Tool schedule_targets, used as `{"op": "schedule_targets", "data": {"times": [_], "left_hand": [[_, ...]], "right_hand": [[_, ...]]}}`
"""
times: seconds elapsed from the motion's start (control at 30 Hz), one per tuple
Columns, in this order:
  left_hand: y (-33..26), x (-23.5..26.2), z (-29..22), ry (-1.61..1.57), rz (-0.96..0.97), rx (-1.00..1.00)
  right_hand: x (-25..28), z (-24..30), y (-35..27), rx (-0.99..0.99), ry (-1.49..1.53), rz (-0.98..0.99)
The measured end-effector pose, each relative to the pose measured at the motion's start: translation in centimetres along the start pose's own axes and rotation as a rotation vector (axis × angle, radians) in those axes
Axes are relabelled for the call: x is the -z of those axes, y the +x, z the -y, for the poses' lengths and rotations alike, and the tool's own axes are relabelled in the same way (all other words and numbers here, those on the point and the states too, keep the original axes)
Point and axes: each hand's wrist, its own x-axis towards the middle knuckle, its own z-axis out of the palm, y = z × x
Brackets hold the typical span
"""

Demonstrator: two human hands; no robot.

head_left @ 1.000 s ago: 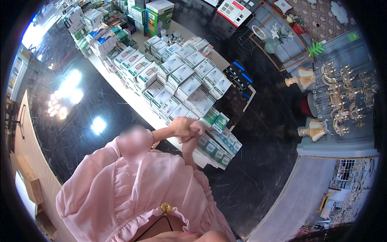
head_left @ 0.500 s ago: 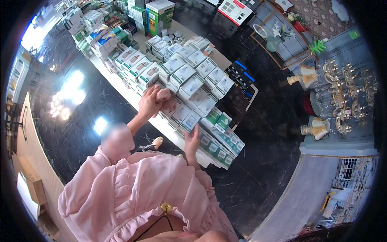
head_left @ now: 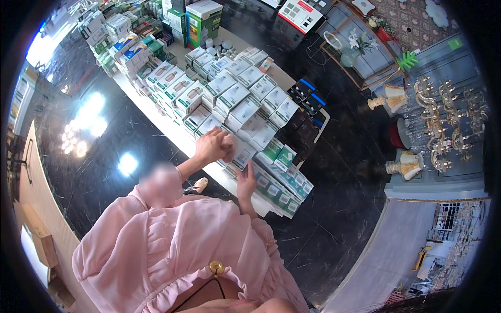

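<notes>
My left hand [head_left: 210, 146] is closed on a crumpled pinkish cloth [head_left: 228, 143], which rests on the near row of small white cartons. Below and right of it, my right hand [head_left: 247, 183] has its fingers stretched out, with the fingertips at the near edge of a white carton [head_left: 243, 157] with a bluish picture. Behind the cloth, white-and-green cartons [head_left: 243, 112] stand stacked in tiers. Part of the cloth is hidden by my left fingers.
A long white table [head_left: 156, 120] carries the cartons, with green-and-white long boxes [head_left: 276, 189] at its right end. Taller green boxes [head_left: 203, 23] stand at the far side. Chandeliers [head_left: 443, 130] are at the right. Dark glossy floor [head_left: 334, 208] surrounds the table.
My left hand has moved right and toward me with the cloth, from the middle cartons to the near carton by my right hand. The right hand stays nearly in place.
</notes>
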Motion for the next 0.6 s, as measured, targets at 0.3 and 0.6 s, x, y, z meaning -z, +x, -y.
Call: {"op": "schedule_targets", "data": {"times": [0.3,0.6], "left_hand": [[0.3,-3.0,-3.5,-0.077,0.238,-0.191],[-1.9,-1.4,-3.8,-0.429,0.573,0.052]], "right_hand": [[-0.1,-0.1,0.1,-0.119,-0.031,0.039],[-0.2,0.8,0.3,-0.278,1.045,0.098]]}}
